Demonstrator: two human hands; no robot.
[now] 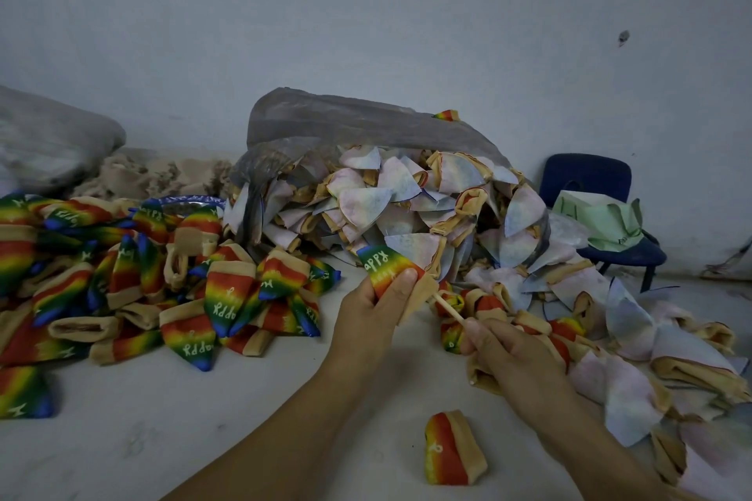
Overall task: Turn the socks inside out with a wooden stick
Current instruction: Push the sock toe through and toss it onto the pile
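From my remote seat I read white lettering first: the sock (386,265) in the left hand (366,315) shows "appy" across its green and blue end; several socks in the pile (171,281) on the left carry the same word, "Happy", mostly upside down to me; a green bag (602,222) on a blue chair (590,179) at the right has a small dark print I cannot read; the left hand is curled round the sock with the thumb pressed on its red band, holding it above the surface; the right hand (506,356) pinches the stick (447,307) between thumb and fingertips, and the stick's far end goes into the sock's beige cuff; behind the hands a grey plastic sack (346,122) lies open on its side, spilling a heap (407,207) of pale, washed-out socks with beige cuffs that trails down the right side; one lone sock (451,447), red and orange with a beige cuff, lies near the bottom between my forearms; a few half-turned rainbow socks sit just beyond the right hand; the surface (162,439) is pale grey and scuffed; the wall (407,33) is plain grey-white with two dark marks; at far left a second sack (49,138) rests by a beige fluffy mound (162,171).
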